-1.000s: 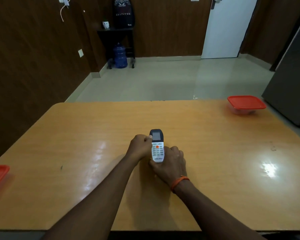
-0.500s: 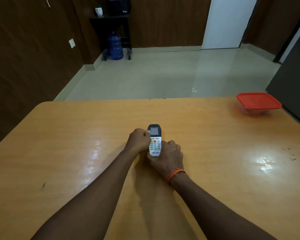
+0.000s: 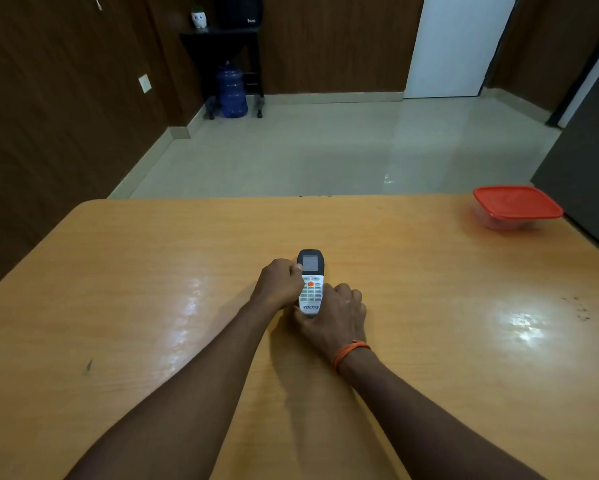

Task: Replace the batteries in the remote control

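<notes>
"Since the remote control (image 3: 311, 282) lies keypad-up near the middle of the table (image 3: 152, 271), how is the battery cover to be reached?"

"It must be turned over first. The cover is presumably on the underside, which is hidden from this view, so nothing can be said of its latch."

"And the grip?"

"The left edge, just below the dark display end, is pinched by the curled fingers of the left hand (image 3: 280, 282). The near end and right edge are wrapped by the right hand (image 3: 336, 315), an orange thread (image 3: 350, 351) being worn at that wrist. Both hands are thus closed on the body."

"What should be watched?"

"The body is best rolled about its long axis, lifted just clear of the glossy top so that it is neither scraped nor let slip. Buttons should not be pressed during the turn. Once it is inverted, one end should be steadied while the cover is slid off by a thumb."

"Is anything in the way?"

"Nothing close: a red-lidded container (image 3: 518, 206) is set well apart, at the far right corner."
</notes>
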